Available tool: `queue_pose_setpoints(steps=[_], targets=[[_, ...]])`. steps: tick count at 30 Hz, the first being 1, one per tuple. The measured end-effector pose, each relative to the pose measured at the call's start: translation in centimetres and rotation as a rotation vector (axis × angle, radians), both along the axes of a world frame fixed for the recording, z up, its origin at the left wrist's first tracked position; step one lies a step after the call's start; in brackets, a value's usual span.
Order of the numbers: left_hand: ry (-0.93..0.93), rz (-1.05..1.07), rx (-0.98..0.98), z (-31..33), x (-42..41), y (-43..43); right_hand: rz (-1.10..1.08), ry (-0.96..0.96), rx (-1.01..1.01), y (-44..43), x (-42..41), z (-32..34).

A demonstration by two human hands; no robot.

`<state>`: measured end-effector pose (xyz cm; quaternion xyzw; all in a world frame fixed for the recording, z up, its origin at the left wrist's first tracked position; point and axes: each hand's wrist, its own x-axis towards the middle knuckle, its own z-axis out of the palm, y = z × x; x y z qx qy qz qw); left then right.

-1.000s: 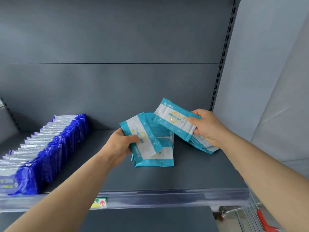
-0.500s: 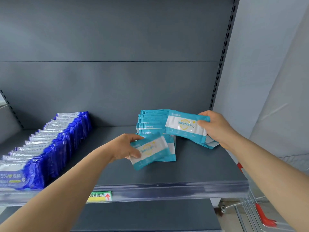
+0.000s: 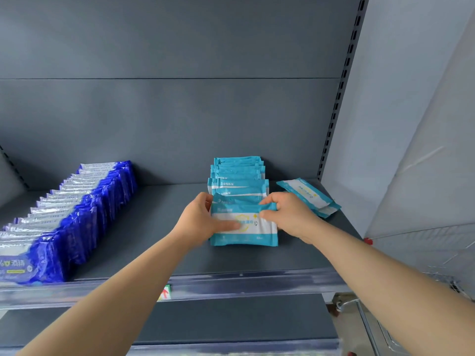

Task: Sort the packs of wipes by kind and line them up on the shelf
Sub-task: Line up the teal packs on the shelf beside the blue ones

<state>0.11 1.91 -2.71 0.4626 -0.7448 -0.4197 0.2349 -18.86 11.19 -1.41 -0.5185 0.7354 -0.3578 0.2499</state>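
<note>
A row of teal-and-white wipe packs [image 3: 237,173] stands upright on the grey shelf [image 3: 159,242], running back to the rear wall. The front teal pack [image 3: 254,233] stands at the near end of that row. My left hand [image 3: 203,218] grips its left edge with the thumb across its face. My right hand [image 3: 288,214] pinches its top right corner. Two more teal packs [image 3: 308,195] lie flat at the shelf's right end. A long row of dark blue-and-white wipe packs [image 3: 72,214] stands along the left side.
The shelf has a clear plastic front rail [image 3: 257,281] with a small price tag [image 3: 164,292]. A slotted upright [image 3: 336,104] bounds the right side. A lower shelf [image 3: 231,319] sits beneath, and a wire cart [image 3: 372,327] shows at the bottom right.
My right hand let go of the packs it held; they now lie flat at the right. Both hands came together on the front teal pack, now upright at the row's near end.
</note>
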Motion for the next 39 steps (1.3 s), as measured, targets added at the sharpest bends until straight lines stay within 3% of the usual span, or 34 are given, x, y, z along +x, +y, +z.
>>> queue_pose_setpoints(steps=[4,6,9,11,13,18,23,27,35,39], targets=[[-0.039,0.054,-0.105,-0.9,-0.5,-0.5,-0.006,-0.015,-0.111,-0.5,-1.3,-0.2],[-0.075,0.091,-0.144,-0.9,-0.7,-1.1,-0.142,0.132,-0.163,-0.9,-3.8,0.0],[-0.104,0.128,-0.156,-1.0,-1.0,-1.6,-0.309,0.460,-0.010,-1.9,-8.1,-0.2],[-0.108,0.143,-0.162,-1.1,-1.2,-1.6,-0.338,0.520,0.162,-2.4,-10.0,-0.6],[-0.131,0.164,-0.183,-1.2,-1.4,-1.6,-0.314,0.463,0.252,-2.5,-10.6,-1.0],[-0.191,0.205,-0.254,-1.2,-1.7,-1.2,-0.325,0.090,0.191,-2.4,-11.5,-1.1],[-0.111,0.271,-0.413,-1.3,-1.8,0.1,-0.303,-0.314,0.001,-0.2,-12.0,0.2],[-0.022,0.218,-0.324,-1.3,-2.4,0.8,-0.181,-0.538,-0.083,1.6,-11.3,2.0],[0.362,0.078,0.235,-0.5,-1.2,0.5,0.026,-0.506,-0.093,1.0,-7.0,1.6],[0.291,-0.021,0.219,-0.5,-0.7,0.3,0.130,-0.433,-0.041,-0.4,-4.0,1.2]])
